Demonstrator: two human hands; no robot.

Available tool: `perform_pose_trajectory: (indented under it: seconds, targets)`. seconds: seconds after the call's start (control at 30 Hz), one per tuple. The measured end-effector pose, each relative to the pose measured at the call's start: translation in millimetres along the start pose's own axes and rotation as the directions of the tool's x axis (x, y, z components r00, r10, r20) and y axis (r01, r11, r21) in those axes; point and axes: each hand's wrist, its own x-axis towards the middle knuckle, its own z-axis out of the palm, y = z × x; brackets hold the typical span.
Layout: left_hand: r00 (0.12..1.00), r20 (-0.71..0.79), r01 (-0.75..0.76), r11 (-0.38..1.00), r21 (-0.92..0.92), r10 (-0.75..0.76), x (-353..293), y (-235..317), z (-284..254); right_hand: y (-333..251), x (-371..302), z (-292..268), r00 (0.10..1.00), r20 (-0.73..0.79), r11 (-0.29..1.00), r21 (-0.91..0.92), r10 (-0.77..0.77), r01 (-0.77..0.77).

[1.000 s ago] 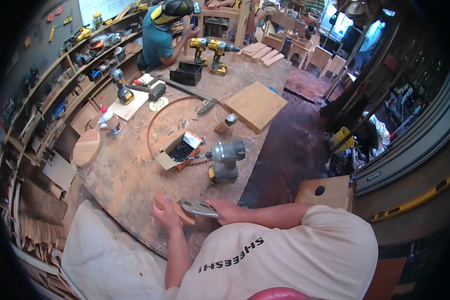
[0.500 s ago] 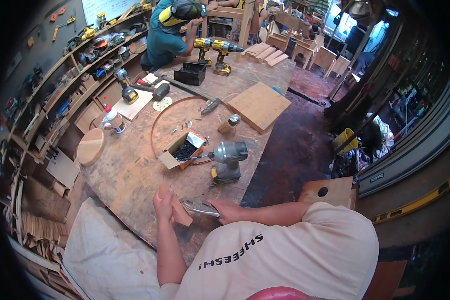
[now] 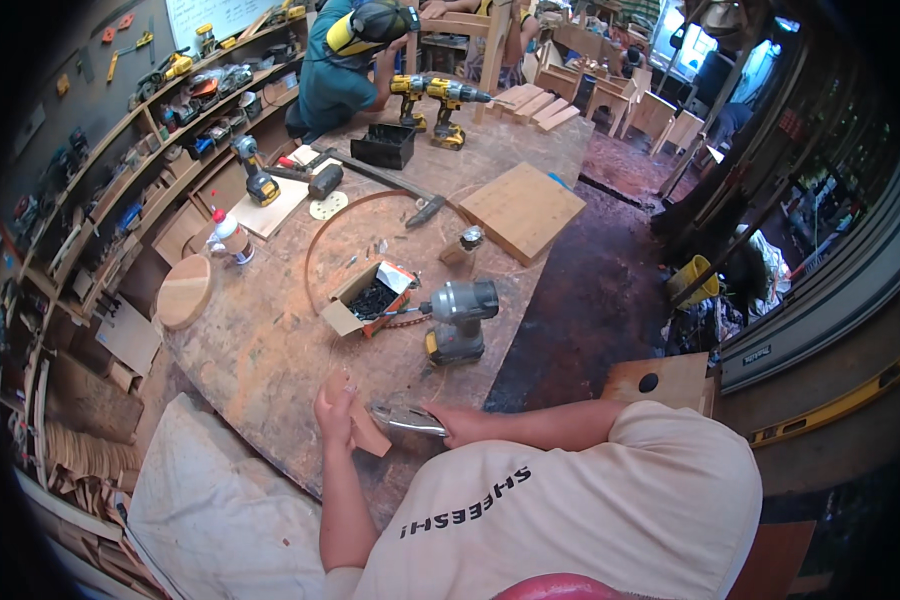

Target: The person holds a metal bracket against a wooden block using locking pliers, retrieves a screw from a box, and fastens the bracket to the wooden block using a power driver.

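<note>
My left hand (image 3: 332, 412) is closed around a small cut piece of wood (image 3: 371, 434) at the near edge of the workbench. In my right hand (image 3: 460, 425) is a pair of silver locking pliers (image 3: 411, 420), their jaws reaching the upper side of the wood; whether they grip anything there is too small to tell. Just beyond the hands stands a grey cordless impact driver (image 3: 458, 322). Left of it sits an open cardboard box of dark screws (image 3: 375, 297), its flaps spread.
On the bench (image 3: 250, 350) are a hammer (image 3: 426, 212), a thick wooden board (image 3: 522, 212), a glue bottle (image 3: 232, 238), a round wooden disc (image 3: 184, 291) and two yellow drills (image 3: 448, 108). Another person (image 3: 340, 80) bends over the far end. Tool shelves line the left wall.
The piece of wood has turned a little in my left hand, showing more of its flat face. The pliers in my right hand have tilted flatter. The whole view has shifted slightly.
</note>
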Motion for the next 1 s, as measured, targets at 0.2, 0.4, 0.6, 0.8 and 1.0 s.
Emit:
perform_pose_trajectory:
  seconds: [0.2, 0.4, 0.6, 0.8, 1.0]
  targets:
    - [0.962, -0.139, -0.164, 0.904, 0.394, 0.235, -9.3, 22.6, 23.0, -0.4, 3.3, 1.1, 0.991, -0.117, 0.994, -0.097, -0.059, 0.048]
    - [0.986, -0.113, -0.124, 0.992, 0.026, 0.126, -5.9, 2.6, 7.8, -6.3, -1.3, -8.9, 0.998, 0.034, 0.994, 0.093, -0.054, 0.050]
    - [0.948, -0.060, -0.259, 0.870, 0.420, 0.312, -4.5, 2.1, 12.4, -2.1, 1.7, 1.8, 0.999, -0.023, 0.998, -0.047, -0.041, 0.039]
    - [0.951, -0.231, -0.153, 0.962, 0.225, 0.205, 4.7, -21.6, 10.9, -8.9, -0.5, 6.3, 0.995, -0.096, 0.997, -0.065, 0.041, -0.047]
    - [0.989, -0.144, -0.010, 0.999, 0.048, 0.017, -1.3, -24.5, -2.5, -12.1, -3.6, -4.9, 1.000, 0.011, 0.997, 0.076, 0.022, -0.023]
